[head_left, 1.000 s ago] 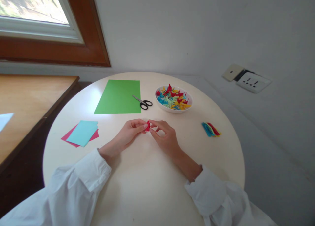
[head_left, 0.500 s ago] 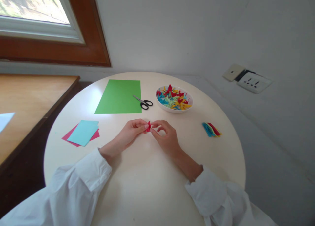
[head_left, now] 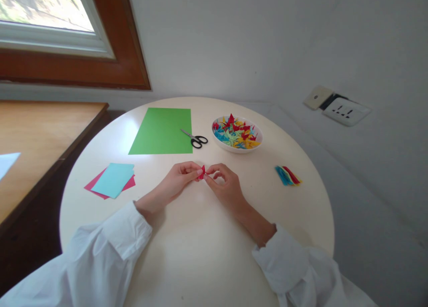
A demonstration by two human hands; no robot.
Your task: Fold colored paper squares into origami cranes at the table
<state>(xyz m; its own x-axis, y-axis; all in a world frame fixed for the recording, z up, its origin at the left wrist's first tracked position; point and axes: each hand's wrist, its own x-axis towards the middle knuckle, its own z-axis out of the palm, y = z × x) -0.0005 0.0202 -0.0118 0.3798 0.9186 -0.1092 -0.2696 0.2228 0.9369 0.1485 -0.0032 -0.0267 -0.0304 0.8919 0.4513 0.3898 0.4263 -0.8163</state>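
A small piece of folded red paper (head_left: 202,172) is between my hands, above the middle of the round white table (head_left: 200,253). My left hand (head_left: 179,178) pinches its left side between thumb and fingers. From the right, thumb and forefinger of my right hand (head_left: 225,182) pinch its other edge. Fingertips cover part of the paper, so its full shape is hidden. Beyond my hands lie black-handled scissors (head_left: 197,141), their blades over a green sheet (head_left: 163,131). Folded paper cranes in several colours (head_left: 234,133) fill a white bowl (head_left: 239,150) behind my right hand.
Light blue paper squares (head_left: 113,180) lie over pink ones (head_left: 96,189) at the left. Narrow folded paper pieces (head_left: 287,176) in several colours rest at the right. A wooden surface (head_left: 43,124) stands left of the table; a wall with a socket (head_left: 346,111) rises at the right.
The red paper has opened out slightly between my fingertips and shows a pointed top. Both hands stay in nearly the same place.
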